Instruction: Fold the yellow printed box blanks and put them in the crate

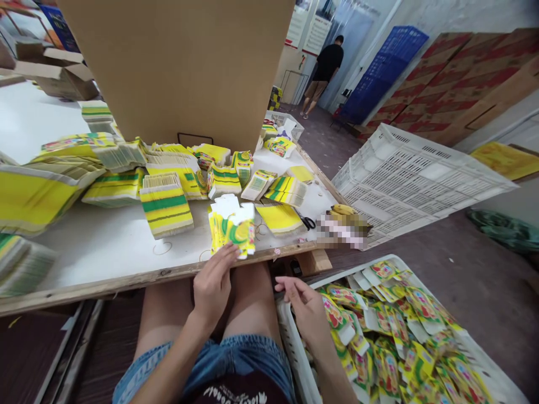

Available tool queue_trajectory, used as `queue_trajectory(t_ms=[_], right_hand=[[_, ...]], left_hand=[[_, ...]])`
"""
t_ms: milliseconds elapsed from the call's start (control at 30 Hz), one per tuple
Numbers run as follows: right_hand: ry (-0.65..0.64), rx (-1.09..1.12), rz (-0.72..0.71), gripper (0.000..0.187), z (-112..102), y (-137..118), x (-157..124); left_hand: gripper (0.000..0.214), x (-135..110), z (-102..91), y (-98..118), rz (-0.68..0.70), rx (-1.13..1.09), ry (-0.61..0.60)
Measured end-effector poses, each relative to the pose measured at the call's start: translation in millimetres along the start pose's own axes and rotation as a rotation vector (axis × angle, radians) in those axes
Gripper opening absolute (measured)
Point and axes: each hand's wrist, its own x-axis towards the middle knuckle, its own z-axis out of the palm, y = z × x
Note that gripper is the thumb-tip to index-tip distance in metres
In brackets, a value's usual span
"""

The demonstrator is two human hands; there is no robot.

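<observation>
My left hand (214, 286) reaches to the table's front edge, fingers pinching the lower edge of a flat yellow-and-green printed carton (240, 231). Under and behind that carton lie more flat cartons (218, 227) with white flaps. My right hand (306, 307) hovers above the near left corner of a white plastic basket (290, 328); its thumb and forefinger are together, with nothing visible between them. Folded small cartons (385, 350) in yellow, green and red fill the basket in a loose heap.
Bundles of flat cartons (166, 205) spread across the white table (113, 235). A tall cardboard sheet (181, 67) stands behind them. Black-handled scissors (309, 222) and bananas (343, 210) are at the right. White crates (416, 174) stand beyond; a person (326, 67) is farther back.
</observation>
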Motion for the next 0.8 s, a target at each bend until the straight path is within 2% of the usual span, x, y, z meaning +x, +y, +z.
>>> queue_trajectory(t_ms=[67, 167, 233, 300, 367, 433, 467, 567, 667, 800], right_hand=[[0.039, 0.223, 0.057, 0.044, 7.3, -0.5, 3.2], [0.132, 0.437, 0.118, 0.038, 6.6, 3.7, 6.6], [0.2, 0.453, 0.127, 0.035, 1.5, 7.6, 5.7], [0.209, 0.433, 0.123, 0.035, -2.2, 11.1, 1.8], [0.154, 0.438, 0.125, 0.035, -1.4, 13.7, -3.4], [0.09, 0.47, 0.126, 0.032, 3.3, 15.2, -7.6], [0.058, 0.481, 0.128, 0.031, 6.1, 15.3, -8.9], [-0.01, 0.468, 0.119, 0.028, 11.5, 13.4, -9.7], [-0.015, 0.415, 0.105, 0.029, 10.5, 9.3, -8.8], [-0.007, 0.376, 0.115, 0.032, 8.8, 4.1, -10.6]], left_hand=[[0.037, -6.4, 0.1, 15.7, 0.1, -0.169, -0.055], [0.042, -16.6, 6.1, 34.9, 0.162, -0.432, -0.257], [0.04, -20.3, 11.9, 42.4, 0.035, -0.575, -0.312], [0.038, -20.0, 17.0, 45.8, -0.249, -0.725, -0.268], [0.042, -16.5, 20.1, 46.6, -0.576, -0.939, -0.227], [0.047, -12.0, 20.5, 46.3, -0.829, -1.196, -0.296], [0.048, -10.0, 19.7, 46.3, -0.912, -1.314, -0.359], [0.051, -7.1, 15.5, 47.5, -1.02, -1.53, -0.493], [0.051, -7.8, 13.9, 49.5, -1.006, -1.557, -0.49], [0.047, -10.6, 19.1, 50.6, -1.027, -1.442, -0.442]])
